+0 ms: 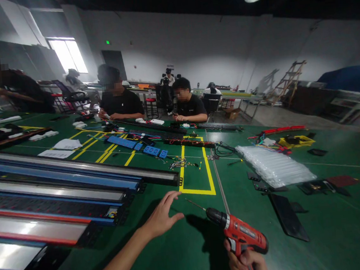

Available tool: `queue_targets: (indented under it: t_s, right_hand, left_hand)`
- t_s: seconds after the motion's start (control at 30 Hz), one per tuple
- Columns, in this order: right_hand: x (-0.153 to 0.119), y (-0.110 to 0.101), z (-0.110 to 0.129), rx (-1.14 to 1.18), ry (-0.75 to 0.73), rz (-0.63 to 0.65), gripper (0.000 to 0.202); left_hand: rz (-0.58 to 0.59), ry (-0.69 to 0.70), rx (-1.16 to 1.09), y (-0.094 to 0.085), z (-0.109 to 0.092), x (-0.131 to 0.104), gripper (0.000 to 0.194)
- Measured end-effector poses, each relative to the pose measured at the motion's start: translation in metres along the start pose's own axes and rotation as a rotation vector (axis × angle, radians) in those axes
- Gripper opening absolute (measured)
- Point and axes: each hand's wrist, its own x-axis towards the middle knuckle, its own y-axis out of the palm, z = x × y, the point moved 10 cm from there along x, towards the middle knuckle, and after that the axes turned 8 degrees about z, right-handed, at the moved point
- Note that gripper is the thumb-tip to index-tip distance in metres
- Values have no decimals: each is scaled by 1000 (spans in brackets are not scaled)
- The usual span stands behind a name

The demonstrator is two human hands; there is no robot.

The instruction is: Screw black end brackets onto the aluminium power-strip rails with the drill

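Note:
My right hand (243, 264) is wrapped round the grip of a red and black cordless drill (245, 232). Its long thin bit (195, 204) points left and away from me, toward my left hand (162, 216). That hand is held out above the green table with nothing in it, thumb apart from the fingers. Just beyond the fingertips lies a yellow tape rectangle (199, 191), with a small heap of screws (180, 164) at its left side. Long metal-and-plastic strips (46, 203), framed in blue, red and black, lie to the left of my left hand.
Clear bubble wrap (275, 164) and a black flat panel (289, 218) lie on the right. Blue socket modules (136, 145) and wired black strips (187, 142) stretch across the middle. Two people (121, 98) in black shirts work at the table's far side; another person (19, 91) leans at far left.

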Motion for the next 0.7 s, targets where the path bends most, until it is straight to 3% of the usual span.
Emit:
queue_targets:
  t_s: [0.13, 0.23, 0.4, 0.53, 0.7]
  right_hand:
    - [17, -16, 28, 30, -67, -9, 30]
    - [34, -28, 52, 1, -71, -61, 29]
    - [74, -46, 85, -50, -18, -110, 25]
    - [107, -64, 99, -42, 35, -124, 23]
    - [133, -79, 109, -29, 85, -143, 24]
  left_hand:
    - [38, 50, 368, -25, 19, 25, 36]
    - [79, 122, 581, -36, 33, 55, 41]
    - [288, 250, 718, -23, 57, 98, 62]
    - [455, 285, 743, -7, 73, 112, 56]
    - [454, 283, 754, -1, 79, 115, 41]
